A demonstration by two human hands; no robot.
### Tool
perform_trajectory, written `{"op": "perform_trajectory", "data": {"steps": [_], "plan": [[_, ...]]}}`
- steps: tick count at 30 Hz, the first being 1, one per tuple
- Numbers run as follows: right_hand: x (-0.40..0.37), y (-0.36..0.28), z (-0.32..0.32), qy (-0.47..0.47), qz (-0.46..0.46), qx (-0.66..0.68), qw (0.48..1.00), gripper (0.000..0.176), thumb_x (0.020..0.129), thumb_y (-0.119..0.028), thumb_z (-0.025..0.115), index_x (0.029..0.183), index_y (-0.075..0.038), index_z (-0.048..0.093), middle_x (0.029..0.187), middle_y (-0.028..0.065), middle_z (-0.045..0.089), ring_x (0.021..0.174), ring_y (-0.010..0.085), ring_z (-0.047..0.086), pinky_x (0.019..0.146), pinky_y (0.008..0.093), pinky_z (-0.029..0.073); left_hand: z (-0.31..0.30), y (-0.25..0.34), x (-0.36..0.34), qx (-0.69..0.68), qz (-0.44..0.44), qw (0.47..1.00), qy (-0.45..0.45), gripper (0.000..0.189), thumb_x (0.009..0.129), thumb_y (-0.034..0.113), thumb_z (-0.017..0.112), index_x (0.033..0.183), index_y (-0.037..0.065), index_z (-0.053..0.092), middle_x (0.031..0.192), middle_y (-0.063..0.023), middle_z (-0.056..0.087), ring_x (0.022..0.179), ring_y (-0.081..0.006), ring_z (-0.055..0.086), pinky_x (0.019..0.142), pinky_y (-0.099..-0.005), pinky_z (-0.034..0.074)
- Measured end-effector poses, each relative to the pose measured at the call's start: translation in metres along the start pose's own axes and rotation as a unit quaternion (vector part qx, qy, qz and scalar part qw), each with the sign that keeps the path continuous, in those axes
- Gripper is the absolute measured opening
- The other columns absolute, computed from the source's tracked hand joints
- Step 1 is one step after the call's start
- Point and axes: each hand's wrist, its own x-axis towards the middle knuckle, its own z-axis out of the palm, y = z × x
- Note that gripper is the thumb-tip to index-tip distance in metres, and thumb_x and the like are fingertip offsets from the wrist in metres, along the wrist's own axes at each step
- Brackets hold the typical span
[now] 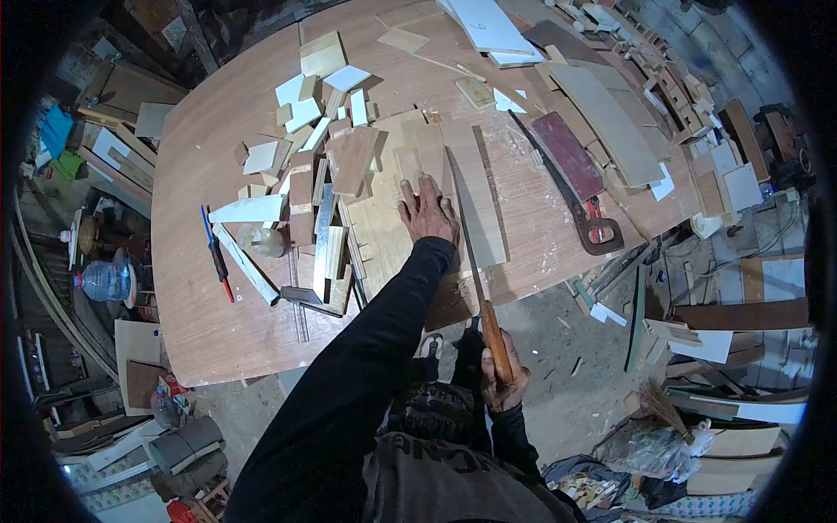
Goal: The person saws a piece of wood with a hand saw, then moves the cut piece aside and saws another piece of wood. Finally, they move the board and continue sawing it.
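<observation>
My left hand (427, 213) lies on a light wooden board (432, 157), fingers stretched out and resting on its surface. My right hand (506, 381) is wrapped round the wooden handle (495, 342) of a handsaw. The narrow saw blade (466, 231) runs forward from the handle, seen nearly edge-on, along the right side of the board. Right of the blade a thin flat panel (482, 205) lies on the workbench (218, 331). A wider pale board (375, 248) lies left of my left hand.
Offcuts (301, 105) and a metal square (324, 218) crowd the bench's left. A red-and-black tool (218, 253) lies near its left edge. On the right are a second saw (600, 231), a maroon block (567, 157) and long panels (606, 122). Scrap wood (702, 344) covers the floor at right.
</observation>
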Motion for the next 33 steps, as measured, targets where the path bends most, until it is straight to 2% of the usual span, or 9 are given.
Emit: {"op": "perform_trajectory", "data": {"steps": [2, 6, 11, 15, 17, 24, 26, 29, 33], "plan": [[-0.001, 0.0, -0.002, 0.01, -0.034, -0.083, 0.996, 0.04, 0.091, -0.021, 0.063, 0.125, -0.001, 0.058, 0.099, 0.0138, 0.068, 0.081, 0.0142, 0.065, 0.07, 0.0297, 0.053, 0.0, 0.003, -0.001, -0.007, -0.021, 1.0, -0.005, 0.062, 0.092, 0.025, 0.043, 0.147, 0.005, 0.025, 0.153, -0.015, 0.028, 0.144, -0.0386, 0.009, 0.114, -0.0547, 0.009], [-0.003, 0.027, -0.005, 0.008, -0.047, -0.083, 0.995, 0.038, 0.092, -0.021, 0.062, 0.124, -0.002, 0.058, 0.102, 0.0158, 0.068, 0.082, 0.015, 0.067, 0.07, 0.03, 0.053, 0.002, 0.003, 0.003, -0.013, -0.026, 1.0, 0.006, 0.063, 0.091, 0.024, 0.043, 0.148, 0.005, 0.024, 0.153, -0.0142, 0.029, 0.144, -0.0393, 0.009, 0.114, -0.0554, 0.008], [-0.017, 0.006, -0.017, 0.0, -0.007, -0.102, 0.995, 0.037, 0.091, -0.022, 0.063, 0.122, -0.002, 0.06, 0.106, 0.0155, 0.068, 0.084, 0.0183, 0.068, 0.073, 0.0314, 0.054, 0.006, -0.001, 0.0, -0.018, -0.013, 1.0, 0.012, 0.063, 0.091, 0.024, 0.044, 0.149, 0.009, 0.023, 0.151, -0.0153, 0.032, 0.144, -0.0393, 0.009, 0.113, -0.0566, 0.007], [-0.014, 0.001, -0.016, 0.026, -0.066, -0.105, 0.992, 0.038, 0.091, -0.023, 0.063, 0.123, -0.003, 0.06, 0.106, 0.0152, 0.069, 0.084, 0.0182, 0.068, 0.073, 0.0315, 0.054, 0.0, 0.004, 0.002, -0.019, -0.001, 1.0, 0.004, 0.06, 0.093, 0.026, 0.041, 0.148, 0.01, 0.024, 0.151, -0.0164, 0.031, 0.145, -0.0365, 0.009, 0.111, -0.061, 0.005], [-0.019, 0.003, -0.018, 0.033, -0.071, -0.13, 0.988, 0.037, 0.091, -0.021, 0.064, 0.122, -0.002, 0.06, 0.106, 0.0151, 0.069, 0.084, 0.0175, 0.068, 0.073, 0.0306, 0.053, -0.002, 0.009, 0.001, -0.017, -0.017, 0.999, -0.033, 0.062, 0.093, 0.028, 0.041, 0.149, 0.007, 0.023, 0.152, -0.0101, 0.031, 0.147, -0.0315, 0.003, 0.109, -0.0666, -0.001], [-0.021, -0.002, -0.015, 0.035, -0.035, -0.087, 0.995, 0.039, 0.091, -0.028, 0.064, 0.116, 0.003, 0.061, 0.103, 0.0157, 0.068, 0.088, 0.0199, 0.067, 0.076, 0.0301, 0.052, -0.001, 0.015, 0.002, 0.015, -0.016, 0.998, -0.056, 0.058, 0.096, 0.034, 0.037, 0.149, 0.012, 0.025, 0.154, -0.006, 0.029, 0.147, -0.0281, 0.006, 0.108, -0.0693, -0.004], [-0.022, 0.006, -0.015, 0.023, -0.05, -0.07, 0.996, 0.04, 0.091, -0.023, 0.063, 0.125, -0.002, 0.057, 0.099, 0.0147, 0.069, 0.08, 0.0187, 0.067, 0.072, 0.0304, 0.053, 0.0, 0.012, 0.002, 0.019, 0.014, 0.998, -0.052, 0.055, 0.097, 0.033, 0.035, 0.149, 0.017, 0.027, 0.155, -0.0043, 0.027, 0.147, -0.0293, 0.006, 0.108, -0.0693, -0.002], [-0.025, -0.009, -0.018, -0.01, 0.021, -0.08, 0.997, 0.041, 0.09, -0.019, 0.064, 0.126, -0.002, 0.056, 0.097, 0.0169, 0.069, 0.077, 0.0214, 0.069, 0.069, 0.0312, 0.053, 0.004, 0.013, 0.003, 0.03, 0.008, 0.998, -0.055, 0.053, 0.098, 0.032, 0.034, 0.149, 0.018, 0.028, 0.156, -0.0034, 0.025, 0.147, -0.0307, 0.006, 0.109, -0.069, 0.0], [-0.034, 0.007, -0.011, 0.0, 0.007, -0.094, 0.996, 0.043, 0.088, -0.016, 0.065, 0.127, -0.004, 0.054, 0.094, 0.0178, 0.068, 0.073, 0.0247, 0.069, 0.067, 0.0325, 0.053, 0.008, 0.009, 0.004, 0.042, 0.028, 0.998, -0.048, 0.053, 0.098, 0.032, 0.035, 0.149, 0.019, 0.028, 0.156, -0.0029, 0.025, 0.146, -0.0318, 0.006, 0.11, -0.0675, 0.001]]}}
